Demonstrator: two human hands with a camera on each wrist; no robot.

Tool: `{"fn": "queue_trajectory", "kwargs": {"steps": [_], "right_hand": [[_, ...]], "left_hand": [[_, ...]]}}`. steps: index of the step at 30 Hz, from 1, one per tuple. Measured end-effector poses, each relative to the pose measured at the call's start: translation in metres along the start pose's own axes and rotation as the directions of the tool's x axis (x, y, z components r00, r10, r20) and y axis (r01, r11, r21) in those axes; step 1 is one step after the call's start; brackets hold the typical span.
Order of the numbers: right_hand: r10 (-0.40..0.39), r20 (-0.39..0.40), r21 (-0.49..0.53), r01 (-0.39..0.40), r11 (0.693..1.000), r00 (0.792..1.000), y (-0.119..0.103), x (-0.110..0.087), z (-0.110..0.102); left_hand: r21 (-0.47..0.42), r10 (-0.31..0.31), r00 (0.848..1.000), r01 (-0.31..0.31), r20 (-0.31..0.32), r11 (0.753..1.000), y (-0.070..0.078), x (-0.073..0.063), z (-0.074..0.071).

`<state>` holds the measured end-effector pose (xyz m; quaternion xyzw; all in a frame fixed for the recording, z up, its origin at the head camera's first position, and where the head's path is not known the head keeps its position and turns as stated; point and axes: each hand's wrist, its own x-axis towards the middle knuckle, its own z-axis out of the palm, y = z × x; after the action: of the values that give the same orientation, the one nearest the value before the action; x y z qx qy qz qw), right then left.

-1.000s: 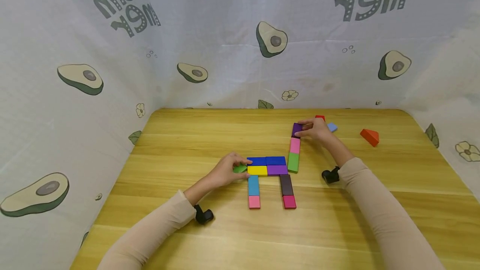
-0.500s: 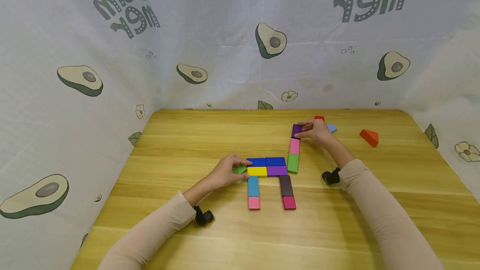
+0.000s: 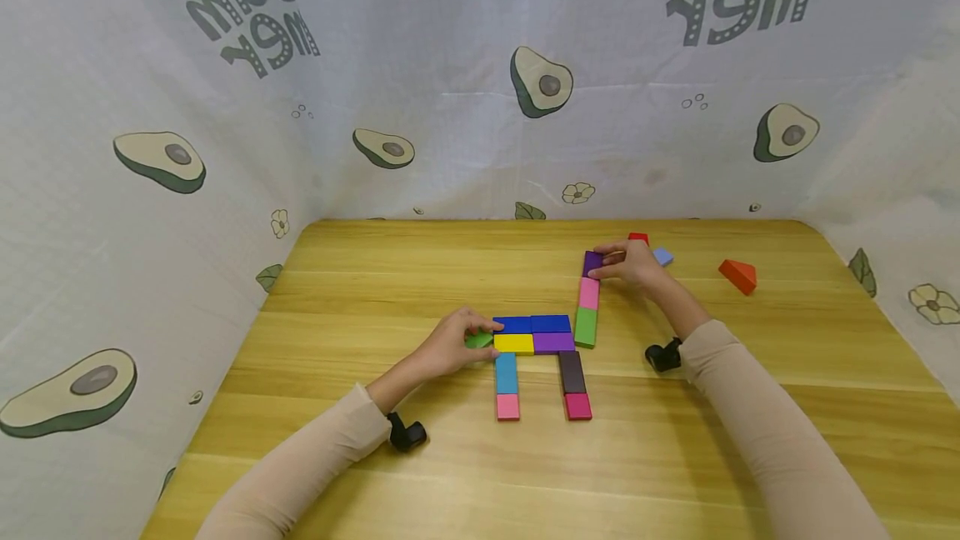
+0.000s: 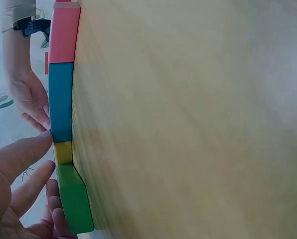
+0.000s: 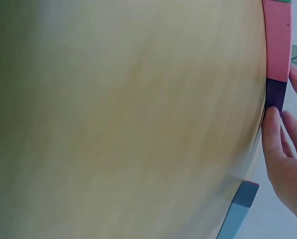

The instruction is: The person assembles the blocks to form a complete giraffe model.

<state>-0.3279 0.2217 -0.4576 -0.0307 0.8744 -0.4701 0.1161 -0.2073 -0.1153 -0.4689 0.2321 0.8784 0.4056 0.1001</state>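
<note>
My right hand (image 3: 636,263) pinched the dark purple block (image 3: 592,263); presumably light and rigid, it suited an edge hold. My left hand (image 3: 448,343) lay spread beside the yellow block (image 3: 514,345).

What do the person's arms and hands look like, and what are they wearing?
The long left sleeve is plain beige cloth, and the long right sleeve matches. A small, chunky black gadget sticks out near the left one's end, a similar black gadget near the right one's. Neither the left hand nor the right hand wears a glove.
</note>
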Motion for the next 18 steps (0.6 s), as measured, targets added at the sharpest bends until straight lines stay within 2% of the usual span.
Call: {"fn": "queue_trajectory", "kwargs": {"steps": [6,10,14,18], "right_hand": [[-0.014,0.003,-0.018,0.014,1.0,1.0,-0.001,-0.003,-0.001],[-0.06,-0.026,-0.026,0.059,0.998,0.998,0.001,-0.005,-0.005],[-0.091,-0.089,-0.036,0.088,0.995,0.992,0.005,-0.009,-0.015],[-0.08,-0.179,-0.006,0.08,0.997,0.981,0.009,-0.015,-0.026]], "left_hand": [[-0.011,-0.016,1.0,0.016,0.007,1.0,0.002,-0.001,-0.001],[-0.013,-0.011,1.0,0.011,0.006,1.0,0.002,-0.002,-0.001],[-0.012,-0.016,1.0,0.016,0.01,1.0,0.001,-0.001,-0.001],[-0.015,-0.025,1.0,0.026,0.015,1.0,-0.001,0.0,-0.001]]}}
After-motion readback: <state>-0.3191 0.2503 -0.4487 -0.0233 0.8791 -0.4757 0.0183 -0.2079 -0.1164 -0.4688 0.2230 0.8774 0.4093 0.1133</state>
